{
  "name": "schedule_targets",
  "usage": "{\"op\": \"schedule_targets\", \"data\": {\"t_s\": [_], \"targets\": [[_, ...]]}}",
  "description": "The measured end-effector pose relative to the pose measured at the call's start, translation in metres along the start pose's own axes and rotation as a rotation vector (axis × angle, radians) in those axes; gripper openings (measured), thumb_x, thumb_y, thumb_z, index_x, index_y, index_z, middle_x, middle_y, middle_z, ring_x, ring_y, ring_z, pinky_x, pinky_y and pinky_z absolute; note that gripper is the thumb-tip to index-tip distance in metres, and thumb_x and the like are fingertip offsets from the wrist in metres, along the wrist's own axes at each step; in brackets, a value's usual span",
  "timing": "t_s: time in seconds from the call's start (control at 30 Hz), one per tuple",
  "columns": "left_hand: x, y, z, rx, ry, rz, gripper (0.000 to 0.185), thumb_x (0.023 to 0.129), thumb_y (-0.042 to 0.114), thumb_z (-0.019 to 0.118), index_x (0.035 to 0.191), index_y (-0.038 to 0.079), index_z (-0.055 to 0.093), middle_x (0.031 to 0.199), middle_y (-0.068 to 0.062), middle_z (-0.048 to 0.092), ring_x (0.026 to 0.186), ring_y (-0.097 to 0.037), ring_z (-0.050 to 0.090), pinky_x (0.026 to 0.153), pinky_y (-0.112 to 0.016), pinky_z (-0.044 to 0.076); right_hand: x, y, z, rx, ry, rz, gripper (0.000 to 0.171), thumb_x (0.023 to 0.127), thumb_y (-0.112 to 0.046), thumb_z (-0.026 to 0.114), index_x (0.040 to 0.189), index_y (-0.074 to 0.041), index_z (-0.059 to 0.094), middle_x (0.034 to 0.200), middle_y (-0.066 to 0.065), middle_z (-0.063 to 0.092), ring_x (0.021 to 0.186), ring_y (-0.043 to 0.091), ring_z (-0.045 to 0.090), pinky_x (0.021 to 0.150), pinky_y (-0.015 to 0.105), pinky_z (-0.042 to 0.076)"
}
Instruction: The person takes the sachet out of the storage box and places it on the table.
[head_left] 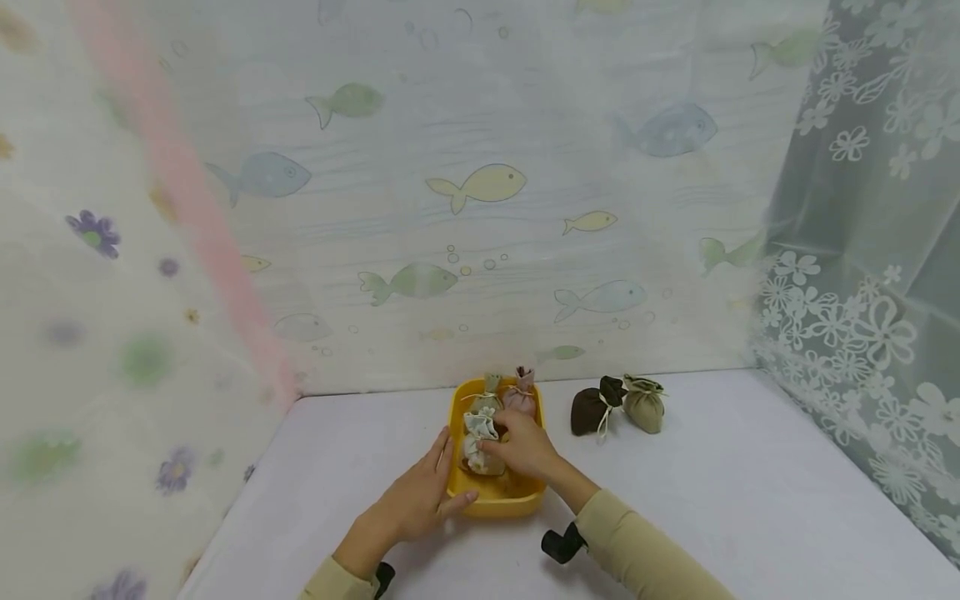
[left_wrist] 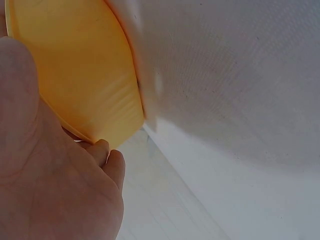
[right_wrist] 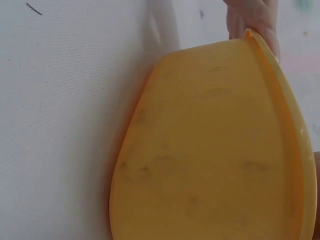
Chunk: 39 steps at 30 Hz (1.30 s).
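Note:
A yellow plastic tub [head_left: 501, 500] stands on the white table, and it fills much of the left wrist view [left_wrist: 80, 65] and the right wrist view [right_wrist: 210, 150]. My left hand [head_left: 448, 471] grips the tub's near left corner, its palm [left_wrist: 55, 190] against the wall and its fingers [right_wrist: 252, 17] over the rim. My right hand [head_left: 497, 443] reaches into the tub and pinches a white floral drawstring pouch [head_left: 476, 435]. Behind it in the tub sit a beige pouch [head_left: 489, 392] and a pink pouch [head_left: 521, 395].
A dark brown pouch [head_left: 591, 408] and an olive pouch [head_left: 643, 405] lie on the table [head_left: 750, 500] to the right of the tub. Fish-print sheeting hangs at the back, flowered sheeting on the left, and a lace curtain [head_left: 862, 317] on the right.

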<state>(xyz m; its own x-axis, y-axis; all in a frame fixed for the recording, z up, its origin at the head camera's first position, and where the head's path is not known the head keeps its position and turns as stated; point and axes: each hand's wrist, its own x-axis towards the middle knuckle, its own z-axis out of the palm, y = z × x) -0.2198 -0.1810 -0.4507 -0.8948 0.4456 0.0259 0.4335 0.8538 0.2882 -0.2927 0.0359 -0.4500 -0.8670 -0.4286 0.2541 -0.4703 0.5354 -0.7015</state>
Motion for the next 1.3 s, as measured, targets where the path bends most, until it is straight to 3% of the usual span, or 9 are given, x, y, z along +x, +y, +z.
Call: {"op": "schedule_targets", "data": {"t_s": [0.23, 0.43, 0.6, 0.77, 0.87, 1.0, 1.07, 1.3], "targets": [[-0.001, -0.002, 0.004, -0.009, 0.003, 0.020, 0.093, 0.103, 0.059, 0.049, 0.158, -0.011, 0.021, 0.168, -0.027, 0.010, 0.149, -0.043, 0.031, 0.116, -0.055, 0.037, -0.006, 0.002, 0.000, 0.039, -0.004, -0.005, 0.017, 0.093, -0.021, 0.077, 0.088, -0.012, 0.064, 0.086, -0.004, 0.057, 0.082, 0.019, 0.054, 0.072, 0.029, 0.045], [0.001, -0.003, 0.006, -0.010, 0.006, 0.024, 0.093, 0.104, 0.057, 0.050, 0.158, -0.011, 0.020, 0.168, -0.027, 0.008, 0.150, -0.042, 0.028, 0.117, -0.054, 0.035, -0.009, 0.007, 0.002, 0.052, 0.008, 0.002, 0.018, 0.095, -0.022, 0.075, 0.108, -0.010, 0.071, 0.101, -0.002, 0.067, 0.094, 0.019, 0.059, 0.089, 0.039, 0.054], [0.002, -0.005, 0.005, -0.023, -0.002, 0.009, 0.093, 0.104, 0.058, 0.049, 0.158, -0.011, 0.018, 0.169, -0.026, 0.006, 0.152, -0.041, 0.025, 0.119, -0.053, 0.033, -0.009, 0.010, 0.005, 0.069, 0.054, -0.008, 0.027, 0.097, -0.022, 0.072, 0.121, -0.009, 0.070, 0.116, 0.003, 0.070, 0.106, 0.020, 0.064, 0.100, 0.049, 0.053], [0.003, -0.007, 0.003, -0.019, -0.006, 0.005, 0.093, 0.104, 0.059, 0.049, 0.159, -0.010, 0.017, 0.169, -0.025, 0.005, 0.152, -0.040, 0.024, 0.120, -0.052, 0.032, -0.007, 0.011, 0.005, 0.124, 0.089, -0.040, 0.025, 0.097, -0.019, 0.071, 0.120, -0.010, 0.070, 0.117, 0.002, 0.069, 0.107, 0.019, 0.063, 0.100, 0.046, 0.054], [0.004, -0.008, 0.001, -0.005, -0.005, 0.003, 0.094, 0.103, 0.059, 0.049, 0.159, -0.009, 0.017, 0.169, -0.024, 0.005, 0.152, -0.039, 0.025, 0.120, -0.051, 0.032, -0.004, 0.010, 0.001, 0.196, 0.101, -0.072, 0.022, 0.097, -0.018, 0.071, 0.117, -0.008, 0.070, 0.114, 0.004, 0.068, 0.103, 0.020, 0.061, 0.092, 0.039, 0.056], [0.007, -0.007, -0.003, 0.009, 0.015, 0.010, 0.094, 0.103, 0.059, 0.050, 0.159, -0.010, 0.019, 0.170, -0.024, 0.005, 0.152, -0.040, 0.027, 0.119, -0.051, 0.033, -0.004, 0.004, -0.010, 0.304, 0.130, -0.096, 0.031, 0.097, -0.015, 0.071, 0.126, -0.002, 0.067, 0.122, 0.012, 0.066, 0.105, 0.025, 0.062, 0.087, 0.036, 0.057], [0.008, -0.007, -0.003, 0.009, 0.017, 0.012, 0.094, 0.103, 0.059, 0.050, 0.159, -0.010, 0.019, 0.169, -0.024, 0.005, 0.152, -0.040, 0.027, 0.119, -0.051, 0.033, -0.006, 0.002, -0.015, 0.322, 0.139, -0.103, 0.039, 0.097, -0.013, 0.071, 0.133, 0.000, 0.064, 0.133, 0.016, 0.063, 0.113, 0.027, 0.062, 0.091, 0.038, 0.058], [0.007, -0.006, 0.003, -0.022, 0.006, 0.007, 0.094, 0.103, 0.057, 0.052, 0.158, -0.011, 0.019, 0.169, -0.026, 0.007, 0.151, -0.041, 0.028, 0.118, -0.053, 0.033, -0.021, -0.001, -0.033, 0.291, 0.097, -0.058, 0.047, 0.098, -0.016, 0.071, 0.142, -0.003, 0.060, 0.144, 0.012, 0.059, 0.117, 0.026, 0.060, 0.092, 0.038, 0.055]]}}
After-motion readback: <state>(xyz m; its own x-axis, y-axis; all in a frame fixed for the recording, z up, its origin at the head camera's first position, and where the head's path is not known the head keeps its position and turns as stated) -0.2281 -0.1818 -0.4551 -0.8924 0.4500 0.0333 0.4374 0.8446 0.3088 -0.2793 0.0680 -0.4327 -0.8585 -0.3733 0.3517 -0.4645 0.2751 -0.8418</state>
